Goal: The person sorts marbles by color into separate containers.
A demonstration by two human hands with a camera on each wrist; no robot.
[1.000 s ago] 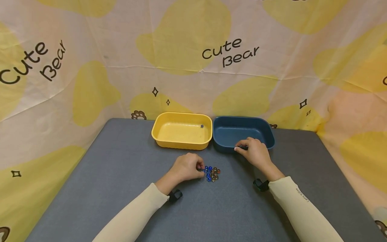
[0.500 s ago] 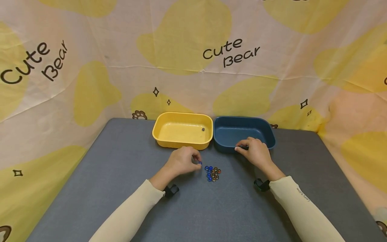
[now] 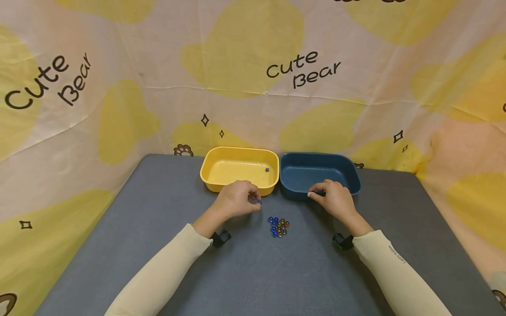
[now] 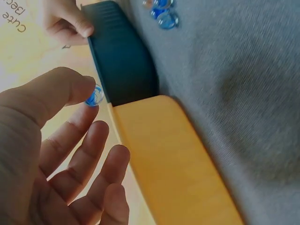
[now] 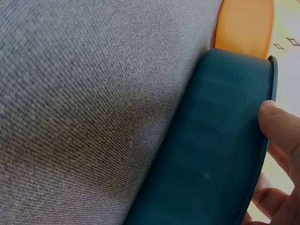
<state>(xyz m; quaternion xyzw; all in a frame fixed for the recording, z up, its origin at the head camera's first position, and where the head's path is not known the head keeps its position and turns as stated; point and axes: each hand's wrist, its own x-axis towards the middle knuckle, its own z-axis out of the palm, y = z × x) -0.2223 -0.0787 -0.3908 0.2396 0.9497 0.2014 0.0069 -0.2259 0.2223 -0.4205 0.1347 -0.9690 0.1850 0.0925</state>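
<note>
My left hand (image 3: 237, 198) pinches a clear and blue glass marble (image 4: 95, 95) between thumb and forefinger, in front of the yellow bin (image 3: 211, 186) and above the table. Its other fingers are loosely bent in the left wrist view. My right hand (image 3: 335, 198) grips the near rim of the dark blue bin (image 5: 211, 136), thumb on the outer wall and fingers over the inner side. A small cluster of blue, brown and reddish marbles (image 3: 280, 228) lies on the table, nearer to me than the bins. Inside the yellow bin, towards its right end, rests one dark marble (image 3: 267, 170).
Both bins stand side by side at the back of the grey cloth-covered table (image 3: 253, 276). Behind them hangs a pink and yellow patterned cloth (image 3: 237, 66). Each wrist wears a black strap.
My left hand has lifted the blue marble from the cluster and moved up and left towards the yellow bin. The marble inside that bin has rolled slightly nearer. My right hand has stayed put.
</note>
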